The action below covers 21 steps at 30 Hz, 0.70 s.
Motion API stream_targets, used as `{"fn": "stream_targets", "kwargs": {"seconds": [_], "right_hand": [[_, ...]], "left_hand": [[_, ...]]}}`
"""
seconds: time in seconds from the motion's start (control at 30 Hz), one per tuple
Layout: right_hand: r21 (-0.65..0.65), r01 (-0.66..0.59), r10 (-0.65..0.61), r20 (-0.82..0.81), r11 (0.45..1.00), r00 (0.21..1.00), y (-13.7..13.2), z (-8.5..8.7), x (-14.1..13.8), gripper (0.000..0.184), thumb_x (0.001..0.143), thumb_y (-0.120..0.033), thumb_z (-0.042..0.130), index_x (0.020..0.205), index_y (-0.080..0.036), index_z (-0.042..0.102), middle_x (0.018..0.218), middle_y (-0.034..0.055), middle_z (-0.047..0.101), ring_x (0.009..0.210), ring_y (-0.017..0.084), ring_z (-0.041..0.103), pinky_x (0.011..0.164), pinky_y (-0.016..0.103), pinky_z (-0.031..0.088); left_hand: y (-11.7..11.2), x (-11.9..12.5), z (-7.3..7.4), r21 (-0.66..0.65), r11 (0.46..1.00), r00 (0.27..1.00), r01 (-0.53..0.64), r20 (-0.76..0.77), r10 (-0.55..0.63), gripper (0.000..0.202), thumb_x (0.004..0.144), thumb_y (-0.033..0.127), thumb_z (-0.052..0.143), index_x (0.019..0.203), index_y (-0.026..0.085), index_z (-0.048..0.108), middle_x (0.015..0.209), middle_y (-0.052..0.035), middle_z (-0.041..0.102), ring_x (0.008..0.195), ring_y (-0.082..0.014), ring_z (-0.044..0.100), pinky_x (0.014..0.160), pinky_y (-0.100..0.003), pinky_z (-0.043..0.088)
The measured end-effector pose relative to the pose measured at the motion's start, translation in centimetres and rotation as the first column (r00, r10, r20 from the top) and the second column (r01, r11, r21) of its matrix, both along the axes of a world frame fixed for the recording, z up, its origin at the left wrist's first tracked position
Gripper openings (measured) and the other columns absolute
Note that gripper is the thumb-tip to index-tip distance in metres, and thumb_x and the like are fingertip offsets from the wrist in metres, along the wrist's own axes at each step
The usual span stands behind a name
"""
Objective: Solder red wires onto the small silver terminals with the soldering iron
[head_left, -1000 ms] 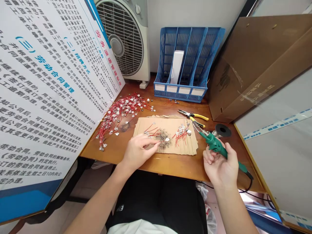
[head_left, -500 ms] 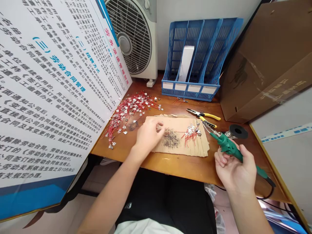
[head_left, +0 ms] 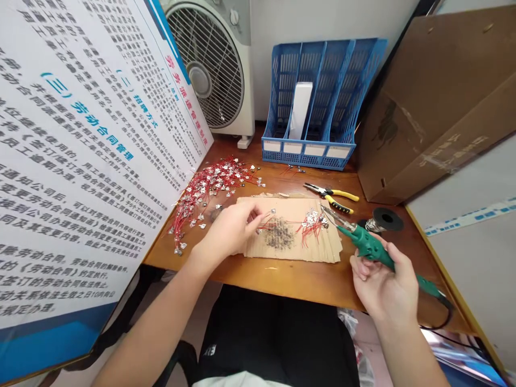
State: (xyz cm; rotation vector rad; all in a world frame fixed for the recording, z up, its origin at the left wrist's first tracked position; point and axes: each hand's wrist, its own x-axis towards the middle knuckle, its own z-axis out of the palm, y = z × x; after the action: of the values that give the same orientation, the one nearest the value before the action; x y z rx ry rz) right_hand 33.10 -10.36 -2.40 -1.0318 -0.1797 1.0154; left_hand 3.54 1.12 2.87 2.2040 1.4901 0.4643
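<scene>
My left hand [head_left: 237, 228] is over the left part of a scorched cardboard sheet [head_left: 250, 247], thumb and fingertips pinched together. Thin red wires [head_left: 266, 221] with small silvery-white pieces show at those fingertips; the exact grip is partly hidden. In my right hand [head_left: 387, 285] is a green soldering iron [head_left: 368, 245], its metal tip pointing up and left towards the sheet. By that tip, on the right part of the cardboard, lies a small bunch of red-wired pieces [head_left: 313, 221].
A large heap of red-wired pieces [head_left: 209, 185] spreads on the table's left. Yellow-handled pliers [head_left: 332, 194] and a solder spool [head_left: 385, 219] lie at right. Behind stand a blue file rack [head_left: 308, 148], a fan [head_left: 205, 70] and a cardboard box [head_left: 435, 107]. A printed board [head_left: 100, 161] borders the left.
The camera view has shifted slightly. Red wires and small pieces now show at my left fingertips over the cardboard. My right hand still holds the soldering iron in much the same pose.
</scene>
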Motion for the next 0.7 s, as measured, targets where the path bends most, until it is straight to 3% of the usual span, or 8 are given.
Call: {"fn": "stream_targets", "kwargs": {"seconds": [0.1, 0.2, 0.33, 0.5, 0.7], "right_hand": [[0.004, -0.046, 0.046, 0.081, 0.999, 0.996, -0.3, -0.4, 0.0, 0.056, 0.051, -0.055, 0.111, 0.092, -0.024, 0.091, 0.070, -0.0011, 0.066, 0.054, 0.009, 0.048, 0.043, 0.018, 0.044], [0.010, -0.105, 0.102, 0.176, 0.994, 0.979, -0.8, -1.0, 0.1, 0.050, 0.057, -0.054, 0.109, 0.093, -0.024, 0.092, 0.079, 0.0033, 0.073, 0.057, 0.011, 0.056, 0.043, 0.019, 0.045], [0.023, -0.167, 0.153, 0.292, 0.986, 0.944, -1.6, -1.6, 0.3, 0.035, 0.073, -0.047, 0.102, 0.097, -0.024, 0.093, 0.082, 0.0062, 0.074, 0.061, 0.015, 0.062, 0.045, 0.020, 0.047], [-0.014, -0.182, 0.174, 0.376, 0.983, 0.910, -1.9, -1.5, 0.1, 0.030, 0.076, -0.042, 0.098, 0.097, -0.022, 0.094, 0.075, 0.0071, 0.073, 0.056, 0.016, 0.061, 0.043, 0.021, 0.047], [-0.106, -0.232, 0.255, 0.415, 0.967, 0.873, -2.3, -1.4, 0.8, 0.049, 0.065, -0.051, 0.108, 0.101, -0.020, 0.096, 0.083, 0.0143, 0.080, 0.050, 0.020, 0.063, 0.039, 0.029, 0.051]], "left_hand": [[-2.2, -0.8, -1.6, -0.081, 0.974, 0.967, 0.210, 0.164, -0.194, 0.013, 0.112, 0.027, 0.073, 0.105, 0.020, 0.080, 0.091, -0.0003, 0.083, 0.077, -0.0150, 0.073, 0.075, -0.026, 0.055], [-3.8, -1.6, -3.6, 0.069, 0.956, 0.943, 0.284, 0.162, -0.291, 0.011, 0.112, 0.022, 0.074, 0.108, 0.021, 0.084, 0.097, -0.0014, 0.085, 0.080, -0.0144, 0.075, 0.078, -0.024, 0.057], [-4.8, -1.9, -5.2, 0.290, 0.915, 0.947, 0.279, 0.076, -0.313, 0.022, 0.118, 0.029, 0.067, 0.111, 0.020, 0.086, 0.105, -0.0050, 0.086, 0.093, -0.0175, 0.080, 0.085, -0.027, 0.061], [-5.2, -1.8, -5.4, 0.387, 0.880, 0.955, 0.277, -0.008, -0.298, 0.026, 0.120, 0.032, 0.063, 0.114, 0.020, 0.086, 0.101, -0.0031, 0.085, 0.088, -0.0164, 0.080, 0.080, -0.027, 0.062], [-5.7, -1.8, -4.3, 0.305, 0.909, 0.950, 0.284, 0.036, -0.309, 0.033, 0.123, 0.031, 0.056, 0.114, 0.019, 0.085, 0.101, -0.0028, 0.082, 0.090, -0.0129, 0.082, 0.082, -0.022, 0.064]]}}
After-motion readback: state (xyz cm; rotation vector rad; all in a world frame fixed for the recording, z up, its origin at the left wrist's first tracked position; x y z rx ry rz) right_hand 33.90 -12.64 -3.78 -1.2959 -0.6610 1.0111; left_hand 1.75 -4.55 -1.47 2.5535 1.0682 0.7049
